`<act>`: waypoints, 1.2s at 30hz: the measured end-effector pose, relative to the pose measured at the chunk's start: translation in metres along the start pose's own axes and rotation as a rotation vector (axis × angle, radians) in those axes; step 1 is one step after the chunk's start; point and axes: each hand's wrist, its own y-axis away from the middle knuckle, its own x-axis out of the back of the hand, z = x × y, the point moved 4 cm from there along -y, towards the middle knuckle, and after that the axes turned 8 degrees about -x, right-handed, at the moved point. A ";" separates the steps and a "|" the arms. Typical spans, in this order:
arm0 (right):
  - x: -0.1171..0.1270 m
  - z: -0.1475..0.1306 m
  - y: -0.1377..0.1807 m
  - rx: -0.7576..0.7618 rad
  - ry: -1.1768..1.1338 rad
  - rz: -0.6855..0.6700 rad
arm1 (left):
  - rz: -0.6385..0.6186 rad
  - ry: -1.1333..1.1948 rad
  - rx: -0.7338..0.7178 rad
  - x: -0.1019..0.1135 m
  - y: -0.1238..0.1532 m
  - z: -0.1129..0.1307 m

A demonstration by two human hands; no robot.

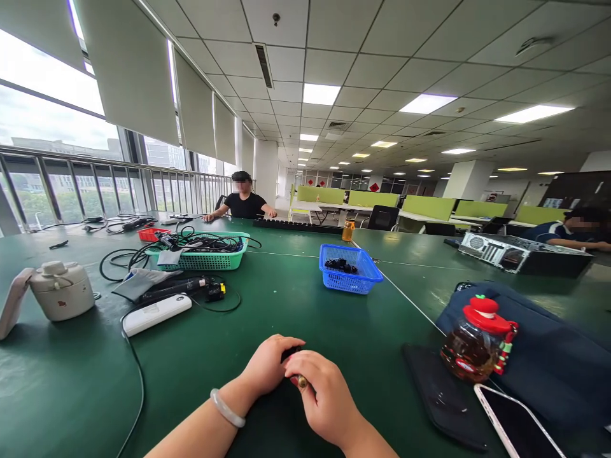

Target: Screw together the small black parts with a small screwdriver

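Note:
My left hand (267, 367) and my right hand (324, 397) meet just above the green table (296, 312), near its front edge. Both are closed around a small dark part (289, 352) held between them. A little brass-coloured tip (302, 381) shows under my right thumb. My left wrist wears a pale bangle (227, 409). Most of the held part is hidden by my fingers.
A blue basket (351, 269) of dark parts sits mid-table, and a green basket (203, 251) of cables back left. A white rice cooker (61, 289) and a white box (155, 314) lie left. To the right are a red-lidded jar (477, 340), a phone (518, 423) and a dark bag (548, 356). Two people sit at the far side.

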 end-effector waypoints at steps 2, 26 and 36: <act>-0.003 0.000 0.000 -0.008 0.013 -0.019 | -0.003 -0.005 0.025 0.001 0.000 -0.001; -0.022 0.007 0.001 0.019 0.247 -0.055 | 0.000 -0.018 0.030 -0.005 -0.003 -0.010; -0.019 0.007 0.001 0.064 0.250 0.004 | -0.014 0.002 0.028 -0.004 0.000 -0.008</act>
